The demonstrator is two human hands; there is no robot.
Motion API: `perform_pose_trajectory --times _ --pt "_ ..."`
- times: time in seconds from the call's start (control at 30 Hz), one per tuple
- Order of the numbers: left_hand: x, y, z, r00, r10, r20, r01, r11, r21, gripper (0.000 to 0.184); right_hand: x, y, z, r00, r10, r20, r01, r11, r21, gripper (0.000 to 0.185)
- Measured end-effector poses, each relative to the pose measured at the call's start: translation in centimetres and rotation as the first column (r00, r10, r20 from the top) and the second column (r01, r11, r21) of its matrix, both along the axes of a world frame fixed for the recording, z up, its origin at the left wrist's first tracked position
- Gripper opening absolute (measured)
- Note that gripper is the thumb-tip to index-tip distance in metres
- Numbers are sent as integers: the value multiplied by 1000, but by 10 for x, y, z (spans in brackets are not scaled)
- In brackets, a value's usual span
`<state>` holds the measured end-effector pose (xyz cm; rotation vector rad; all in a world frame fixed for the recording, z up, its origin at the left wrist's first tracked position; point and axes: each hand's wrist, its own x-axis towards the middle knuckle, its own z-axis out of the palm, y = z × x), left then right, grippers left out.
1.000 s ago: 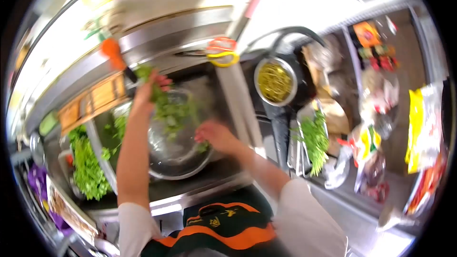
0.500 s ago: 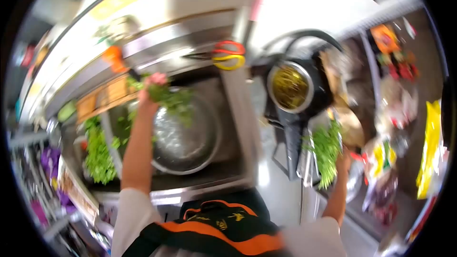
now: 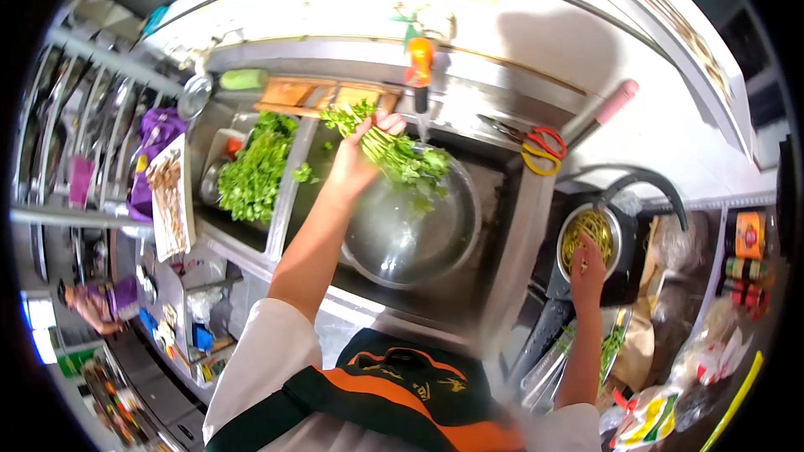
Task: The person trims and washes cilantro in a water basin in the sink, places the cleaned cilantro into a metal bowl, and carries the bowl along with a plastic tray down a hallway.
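My left hand (image 3: 377, 134) is closed around the stems of a bunch of cilantro (image 3: 410, 161), whose leaves hang over a large metal bowl (image 3: 459, 238) in the sink. Beyond the hand, a tap with an orange top (image 3: 420, 63) runs a thin stream of water. On the right, my right hand (image 3: 589, 264) reaches into a round container of yellow-green strands (image 3: 578, 224). Its fingers look drawn together at the strands; what they hold, if anything, is hidden. Below that forearm lies a metal tray (image 3: 544, 372) with some green sprigs (image 3: 614, 343).
More leafy greens (image 3: 260, 167) fill the left sink compartment. Scissors with red and yellow handles (image 3: 544, 149) lie on the sink's rim. A dark curved handle (image 3: 662, 184) arches beside the strands. Bagged goods (image 3: 653, 418) line the right side. A person (image 3: 100, 301) stands far left.
My view has swung, so the sink sits further right. My right hand has gone from the greens at the tray to the container of strands. My left hand still grips the cilantro.
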<state>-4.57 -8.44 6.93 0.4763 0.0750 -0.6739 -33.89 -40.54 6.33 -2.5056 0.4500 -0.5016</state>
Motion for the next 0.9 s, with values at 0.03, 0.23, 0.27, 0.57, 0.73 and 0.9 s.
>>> perform_pose_trajectory --times 0.03,0.23,0.27,0.57,0.73,0.9 --pt "-4 6 15 999 22 28 -22 1000 -10 28 23 15 6 999 44 19 -46 992 114 27" --pt "-24 32 59 995 73 70 -59 981 -186 40 140 148 79 863 376 339 -479 821 309 28" --pt "-27 35 63 994 83 76 -68 981 -184 40 153 165 83 803 421 421 -544 806 232 29" --pt "-30 58 77 965 100 241 -62 985 -161 49 187 220 97 782 401 478 -585 738 336 14" --pt "-34 69 78 948 -44 315 -50 958 283 34 198 205 103 805 319 501 -533 16 846 10" --pt "-34 68 78 797 -466 383 50 684 728 17 218 187 120 787 178 591 -465 -459 757 9"
